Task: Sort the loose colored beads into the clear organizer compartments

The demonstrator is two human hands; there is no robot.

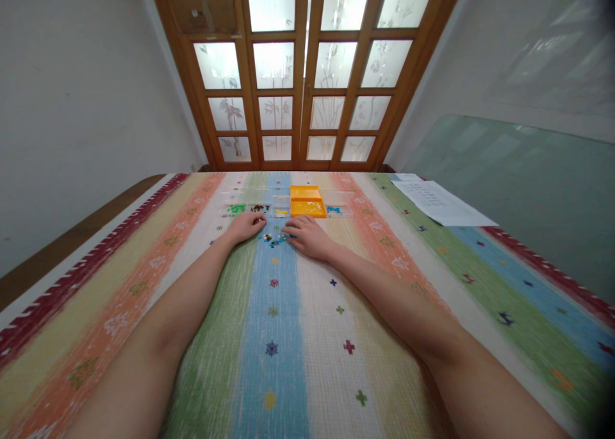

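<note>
A small pile of mixed coloured pieces (273, 239) lies on the striped cloth between my hands. My left hand (246, 226) rests left of the pile, its fingers curled together in front of the clear boxes; whatever they may hold is too small to make out. At the pile's right edge, my right hand (308, 235) lies palm down with fingers stretched out and slightly apart. Beyond the hands stand clear boxes with green pieces (236, 209), brown pieces (259, 208), yellow pieces (281, 212) and blue pieces (334, 210). Among them an orange box (304, 191) with its lid raised contains white pieces (313, 206).
A patterned striped tablecloth (271, 311) covers the table. Printed paper sheets (439, 202) lie at the right, near a greenish glass panel (519, 189) by the wall. Wooden doors with frosted panes (276, 112) stand behind the table's far edge.
</note>
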